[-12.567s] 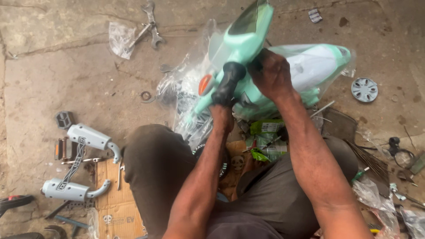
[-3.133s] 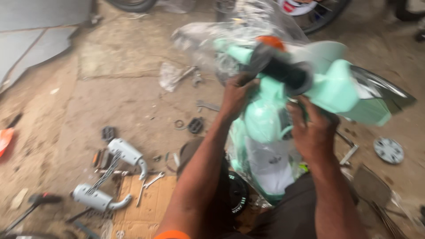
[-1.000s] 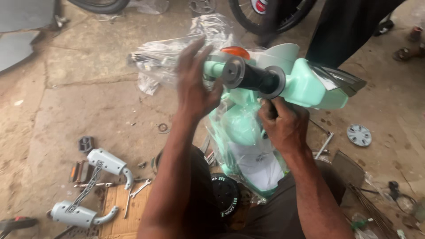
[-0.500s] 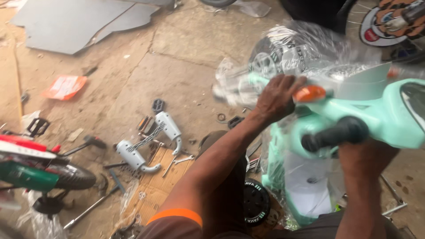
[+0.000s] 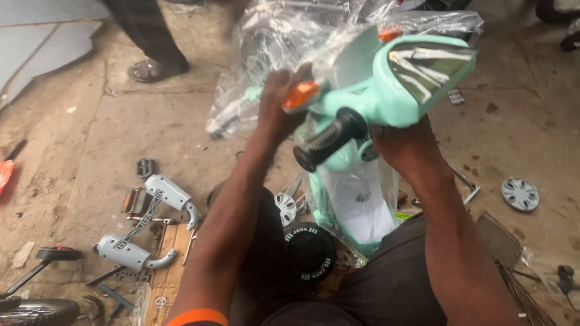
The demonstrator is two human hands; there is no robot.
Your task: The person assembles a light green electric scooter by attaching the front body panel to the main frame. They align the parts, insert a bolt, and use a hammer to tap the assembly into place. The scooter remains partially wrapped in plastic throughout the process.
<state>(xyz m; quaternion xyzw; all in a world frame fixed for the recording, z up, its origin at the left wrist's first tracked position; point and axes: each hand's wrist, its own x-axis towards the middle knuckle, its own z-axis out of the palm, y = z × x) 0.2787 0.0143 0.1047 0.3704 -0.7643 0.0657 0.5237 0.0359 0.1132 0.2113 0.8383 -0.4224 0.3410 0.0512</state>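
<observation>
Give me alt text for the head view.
Both hands hold a mint-green toy scooter front: left hand by its orange indicator, right hand beneath. Grey plastic parts lie on the floor.

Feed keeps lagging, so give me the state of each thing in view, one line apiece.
Left hand: gripping the mint scooter body by its orange indicator.
Right hand: under the front housing, holding it up.
Mint scooter body: raised, tilted.
Black handlebar grip: fitted, pointing at the camera.
Clear plastic wrap: partly pulled off.
Grey parts: lying loose on the floor.
Small black wheel: lying loose.
</observation>
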